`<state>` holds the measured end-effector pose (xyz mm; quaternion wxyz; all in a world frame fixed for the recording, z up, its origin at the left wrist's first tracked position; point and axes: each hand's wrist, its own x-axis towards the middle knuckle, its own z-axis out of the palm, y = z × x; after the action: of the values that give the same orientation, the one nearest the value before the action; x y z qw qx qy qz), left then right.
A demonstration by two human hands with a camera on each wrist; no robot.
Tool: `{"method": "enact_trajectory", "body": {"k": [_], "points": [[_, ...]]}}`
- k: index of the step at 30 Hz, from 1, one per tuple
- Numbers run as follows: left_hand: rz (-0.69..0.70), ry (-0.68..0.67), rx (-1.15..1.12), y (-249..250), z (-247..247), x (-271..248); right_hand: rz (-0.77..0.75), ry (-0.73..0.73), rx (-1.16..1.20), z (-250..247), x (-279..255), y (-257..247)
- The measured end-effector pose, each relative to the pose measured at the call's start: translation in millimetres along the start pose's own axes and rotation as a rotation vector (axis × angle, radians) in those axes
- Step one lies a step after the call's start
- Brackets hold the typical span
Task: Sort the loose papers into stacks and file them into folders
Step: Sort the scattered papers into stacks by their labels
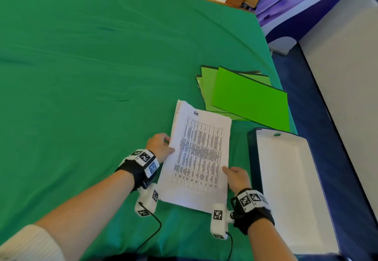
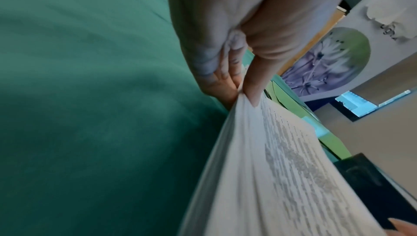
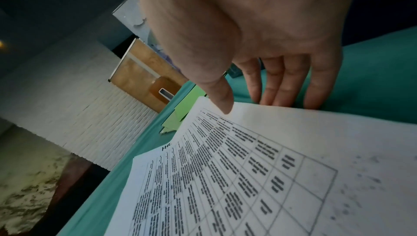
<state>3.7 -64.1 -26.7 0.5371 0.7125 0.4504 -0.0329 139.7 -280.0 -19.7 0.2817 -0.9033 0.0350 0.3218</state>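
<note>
A thick stack of white papers (image 1: 199, 154) with a printed table and "HR" handwritten at the top is held just above the green cloth. My left hand (image 1: 161, 147) pinches the stack's left edge (image 2: 246, 132), thumb on top and fingers beneath. On the right edge my right hand (image 1: 235, 176) holds the stack (image 3: 248, 177) with the thumb on the top sheet and the fingers under it. Several bright green folders (image 1: 245, 97) lie fanned on the cloth just beyond the papers; they also show as folders (image 3: 187, 109) in the right wrist view.
An open dark blue box (image 1: 286, 189) with a white inside sits at the table's right edge, beside my right hand. The green cloth (image 1: 92, 66) stretches to the left and far side. A white cabinet (image 1: 347, 76) stands to the right of the table.
</note>
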Motion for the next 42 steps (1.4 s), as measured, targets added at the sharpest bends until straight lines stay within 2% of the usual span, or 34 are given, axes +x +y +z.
{"method": "enact_trajectory", "body": {"k": [6,10,13,16,18,20,23,25,28,31,34,37,39,42], "points": [[-0.065,-0.041,0.184,5.1,22.9,9.1,-0.094,0.077,-0.048,-28.5,16.3,12.0],[-0.064,-0.078,0.417,22.3,32.3,16.1,-0.233,0.139,-0.105,-36.0,28.4,5.1],[-0.085,0.056,0.542,24.4,33.4,13.5,-0.239,0.189,-0.208,-36.3,31.5,0.6],[0.003,0.255,0.526,22.1,35.0,14.9,-0.236,0.277,-0.236,-31.4,27.3,-3.4],[0.044,0.232,0.493,25.0,35.1,19.6,-0.336,0.344,-0.256,-22.9,23.4,-10.2],[0.046,0.177,0.515,29.7,35.7,23.5,-0.494,0.299,-0.279,-7.9,18.8,-20.7],[0.031,0.139,0.611,38.0,39.1,26.6,-0.632,0.092,-0.346,17.5,14.0,-26.8],[0.015,0.085,0.558,40.5,43.6,26.9,-0.611,0.012,-0.416,29.0,11.2,-26.9],[0.006,0.021,0.372,41.1,51.5,27.2,-0.547,0.008,-0.498,32.5,8.1,-30.9],[0.030,0.085,0.197,41.9,58.3,28.6,-0.524,0.005,-0.549,25.6,6.7,-45.4],[-0.069,0.152,0.074,43.3,60.1,33.3,-0.506,-0.011,-0.583,20.1,4.4,-56.7],[-0.172,0.026,0.021,44.0,60.4,36.8,-0.506,-0.007,-0.587,18.6,2.8,-59.6],[-0.118,-0.098,0.039,46.3,59.6,30.1,-0.507,-0.021,-0.585,18.1,2.3,-59.3],[0.037,-0.170,-0.068,52.6,60.7,18.0,-0.480,-0.071,-0.472,17.2,1.8,-61.8]]}}
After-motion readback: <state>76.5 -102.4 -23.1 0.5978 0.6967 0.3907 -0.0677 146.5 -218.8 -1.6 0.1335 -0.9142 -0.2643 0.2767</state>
